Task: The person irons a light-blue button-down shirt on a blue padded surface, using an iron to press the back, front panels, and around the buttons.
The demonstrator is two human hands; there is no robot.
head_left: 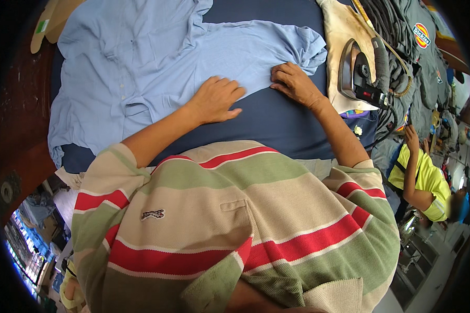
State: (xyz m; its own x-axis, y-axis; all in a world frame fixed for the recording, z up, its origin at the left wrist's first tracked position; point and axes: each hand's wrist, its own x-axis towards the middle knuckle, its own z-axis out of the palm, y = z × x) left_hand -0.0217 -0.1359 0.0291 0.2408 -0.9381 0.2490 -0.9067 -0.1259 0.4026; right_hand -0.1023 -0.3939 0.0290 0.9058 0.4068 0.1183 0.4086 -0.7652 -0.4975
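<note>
Shirt sleeve (256, 52) is the piece under your hands: pale blue, running across the upper middle of the frame from the shirt body (125, 62) at upper left out to a bunched cuff end at upper right, just short of the iron (357, 70). Its long axis lies roughly left to right, tilting slightly down toward the left, and it rests on the dark blue pad of the ironing board (277, 122).

Your left hand (216, 99) lies palm down, fingers spread and flat, on the lower edge of the sleeve near where it joins the body; it presses and grips nothing. Your right hand (293, 82) sits farther right, fingers curled down onto the sleeve's lower edge just below the bunched cuff; whether it pinches the cloth or only presses on it, you cannot tell from this view.

So the cuff lies up and to the right of your right hand, which is the nearer one to it and to the iron. The iron stands on a stained cream cloth (339, 31), apart from both hands. A person in a yellow shirt (425, 180) is at the right edge.
</note>
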